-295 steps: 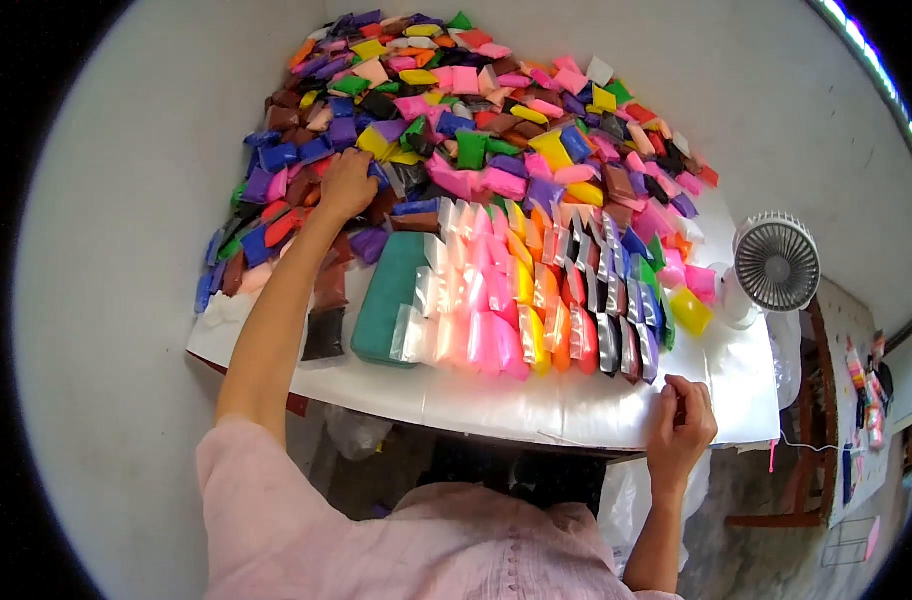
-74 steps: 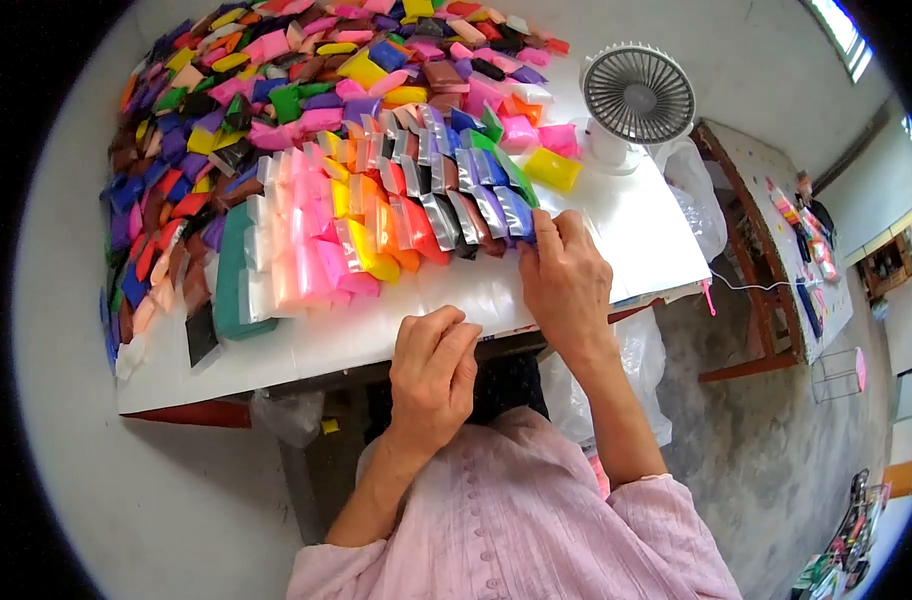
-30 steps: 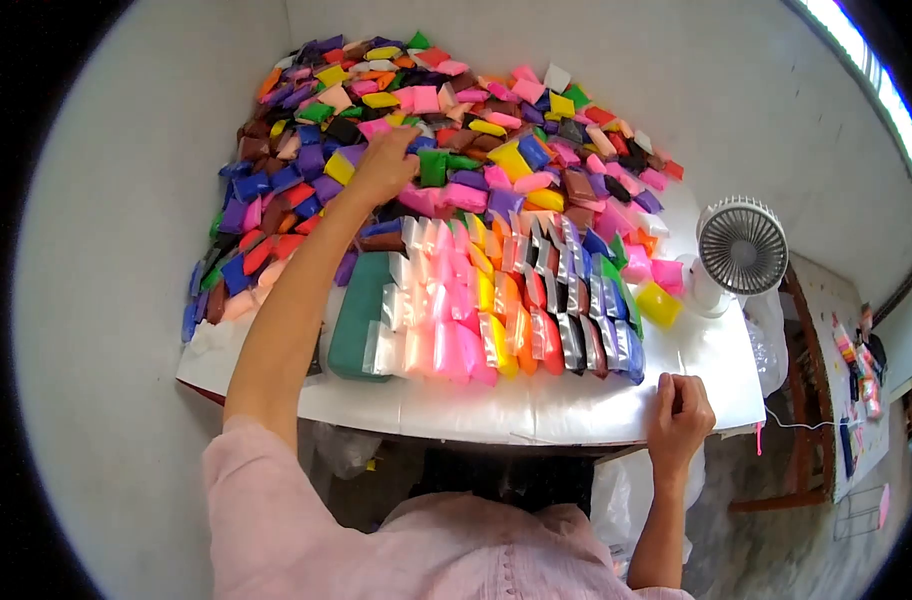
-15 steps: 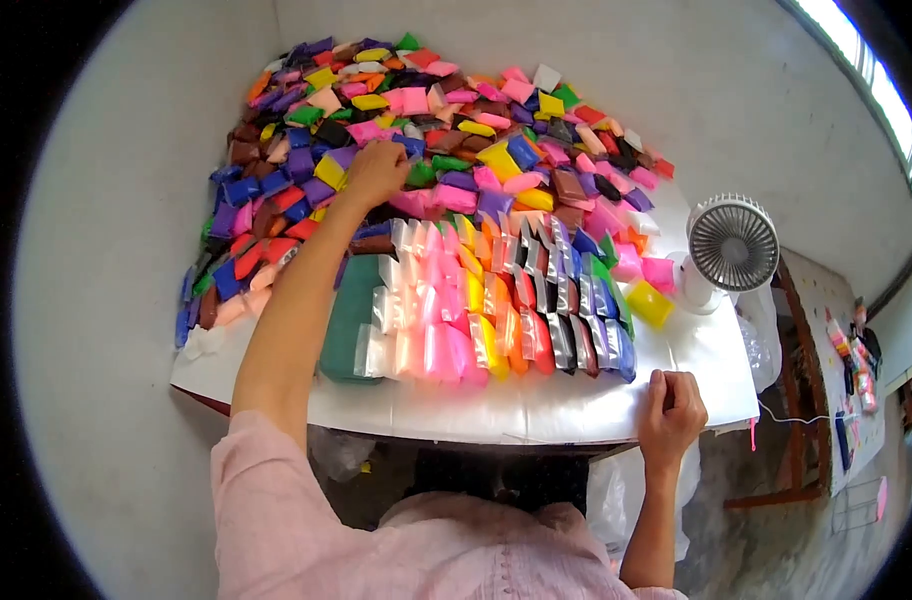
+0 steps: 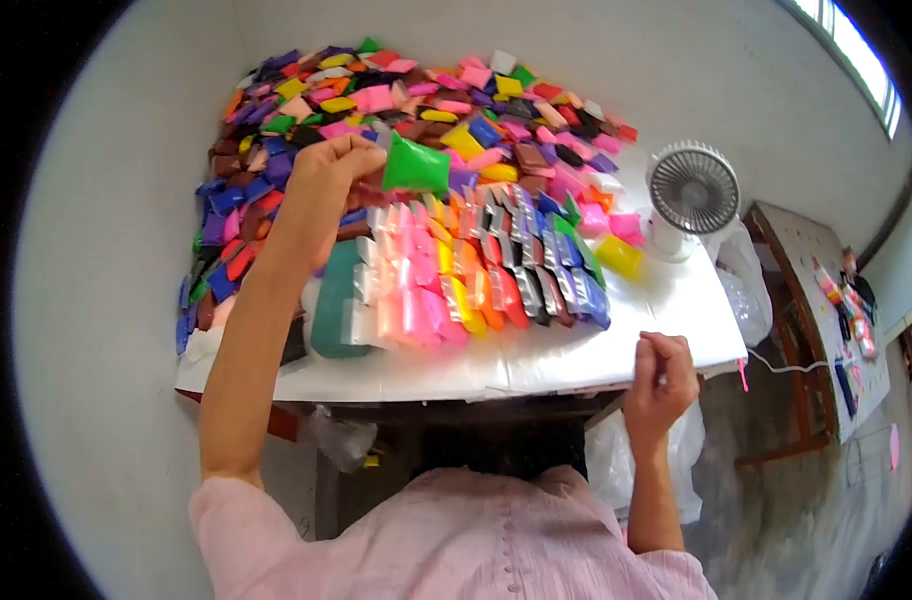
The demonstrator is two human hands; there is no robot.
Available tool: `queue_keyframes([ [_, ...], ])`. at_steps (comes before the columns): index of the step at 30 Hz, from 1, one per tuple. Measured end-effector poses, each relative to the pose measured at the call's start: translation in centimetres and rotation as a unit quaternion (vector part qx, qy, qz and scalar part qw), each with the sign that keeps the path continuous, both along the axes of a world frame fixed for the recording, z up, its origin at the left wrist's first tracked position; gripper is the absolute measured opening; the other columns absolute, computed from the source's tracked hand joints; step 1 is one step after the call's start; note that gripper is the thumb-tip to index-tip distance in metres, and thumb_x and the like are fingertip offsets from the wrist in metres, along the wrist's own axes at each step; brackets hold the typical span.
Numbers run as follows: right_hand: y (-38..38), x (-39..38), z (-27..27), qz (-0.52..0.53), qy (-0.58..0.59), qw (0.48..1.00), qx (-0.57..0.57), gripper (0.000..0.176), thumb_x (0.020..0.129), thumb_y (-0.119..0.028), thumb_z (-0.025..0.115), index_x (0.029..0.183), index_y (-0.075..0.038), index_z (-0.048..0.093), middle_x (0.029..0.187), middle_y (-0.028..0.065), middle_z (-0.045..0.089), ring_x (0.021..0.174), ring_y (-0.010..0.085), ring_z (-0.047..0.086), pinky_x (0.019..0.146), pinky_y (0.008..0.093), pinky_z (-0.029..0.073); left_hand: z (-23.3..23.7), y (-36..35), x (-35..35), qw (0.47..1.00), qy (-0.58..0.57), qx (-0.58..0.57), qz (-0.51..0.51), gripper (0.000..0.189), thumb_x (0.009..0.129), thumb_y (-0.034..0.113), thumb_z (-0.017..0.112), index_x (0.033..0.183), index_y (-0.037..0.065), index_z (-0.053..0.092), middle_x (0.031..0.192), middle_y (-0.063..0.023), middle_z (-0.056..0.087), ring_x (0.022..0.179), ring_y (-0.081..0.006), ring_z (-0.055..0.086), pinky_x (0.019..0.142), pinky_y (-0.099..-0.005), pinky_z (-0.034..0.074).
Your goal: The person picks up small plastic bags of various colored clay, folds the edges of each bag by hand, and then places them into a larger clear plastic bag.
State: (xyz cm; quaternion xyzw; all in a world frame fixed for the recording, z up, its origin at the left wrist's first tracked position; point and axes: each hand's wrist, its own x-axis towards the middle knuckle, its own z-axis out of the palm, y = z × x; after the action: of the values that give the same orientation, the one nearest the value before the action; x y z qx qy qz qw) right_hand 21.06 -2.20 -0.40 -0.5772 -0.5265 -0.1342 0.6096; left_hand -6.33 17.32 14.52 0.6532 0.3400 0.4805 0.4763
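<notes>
My left hand (image 5: 338, 172) is raised over the pile of coloured packets (image 5: 306, 115), its fingers pinching the corner of a green packet (image 5: 416, 166). Below it, packets stand in rows sorted by colour (image 5: 456, 270), from pale peach and pink at the left through yellow, orange, red and black to blue at the right. A dark green block (image 5: 338, 310) lies at the left end of these rows. My right hand (image 5: 664, 378) is at the front right edge of the white table (image 5: 536, 368), fingers curled together; whatever they may hold is hidden.
A white fan (image 5: 692, 190) stands at the right of the table, with a yellow packet (image 5: 619, 256) beside it. Clear plastic bags (image 5: 744, 285) hang at the table's right side. Farther right is another table (image 5: 826, 300) with bottles on it.
My left hand has lifted from the pile, now with the green packet in it. My right hand remains near the table edge. The camera view has shifted somewhat.
</notes>
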Motion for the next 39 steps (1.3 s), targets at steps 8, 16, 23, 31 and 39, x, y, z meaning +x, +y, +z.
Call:
queue_keyframes([
  [8, 0.1, -5.8, 3.3, 0.041, -0.134, 0.990, 0.028, 0.067, 0.065, -0.002, 0.080, 0.127, -0.006, 0.054, 0.121, 0.0158, 0.054, 0.084, 0.0232, 0.064, 0.064, 0.0314, 0.054, -6.3, -13.1, 6.5, 0.993, -0.102, -0.011, -0.065, 0.008, 0.093, 0.006, 0.058, 0.094, -0.001, 0.062, 0.083, -0.0011, 0.062, 0.074, -0.0069, 0.058, 0.070, -0.0229, 0.049],
  [16, -1.5, -5.3, 2.5, 0.071, -0.095, 0.993, 0.027, 0.057, 0.066, 0.003, 0.070, 0.122, 0.000, 0.058, 0.110, 0.0167, 0.057, 0.084, 0.0293, 0.062, 0.068, 0.0329, 0.054, -9.6, -16.8, 8.3, 0.978, -0.191, -0.019, -0.078, 0.020, 0.094, 0.013, 0.053, 0.101, -0.002, 0.062, 0.096, -0.0050, 0.061, 0.082, -0.0092, 0.054, 0.077, -0.0251, 0.044],
  [23, -3.4, -6.3, 0.8, 0.332, 0.264, 0.905, -0.035, 0.034, 0.086, -0.002, 0.067, 0.116, 0.002, 0.053, 0.098, 0.0082, 0.063, 0.084, 0.0127, 0.062, 0.072, 0.0249, 0.050, -10.9, -16.8, 8.0, 0.975, -0.143, -0.039, -0.164, 0.026, 0.093, 0.011, 0.059, 0.115, -0.003, 0.061, 0.109, -0.0029, 0.057, 0.093, -0.0084, 0.054, 0.085, -0.0236, 0.044],
  [31, -4.1, -6.1, 0.7, 0.339, 0.287, 0.889, -0.112, 0.015, 0.088, -0.004, 0.067, 0.096, 0.003, 0.057, 0.081, 0.0030, 0.055, 0.070, 0.0070, 0.053, 0.060, 0.0228, 0.043, -12.8, -17.8, 8.7, 0.974, -0.184, -0.036, -0.128, 0.012, 0.089, 0.000, 0.064, 0.100, -0.004, 0.067, 0.103, -0.0037, 0.058, 0.090, -0.0087, 0.056, 0.081, -0.0224, 0.045],
  [39, -4.3, -5.6, 1.2, 0.329, 0.321, 0.872, -0.168, 0.014, 0.087, -0.007, 0.066, 0.084, 0.003, 0.056, 0.067, 0.0012, 0.048, 0.061, 0.0080, 0.044, 0.053, 0.0247, 0.036, -13.2, -18.3, 9.1, 0.972, -0.208, -0.055, -0.092, 0.008, 0.088, 0.001, 0.065, 0.094, -0.004, 0.067, 0.093, -0.0027, 0.059, 0.086, -0.0085, 0.055, 0.079, -0.0213, 0.043],
])
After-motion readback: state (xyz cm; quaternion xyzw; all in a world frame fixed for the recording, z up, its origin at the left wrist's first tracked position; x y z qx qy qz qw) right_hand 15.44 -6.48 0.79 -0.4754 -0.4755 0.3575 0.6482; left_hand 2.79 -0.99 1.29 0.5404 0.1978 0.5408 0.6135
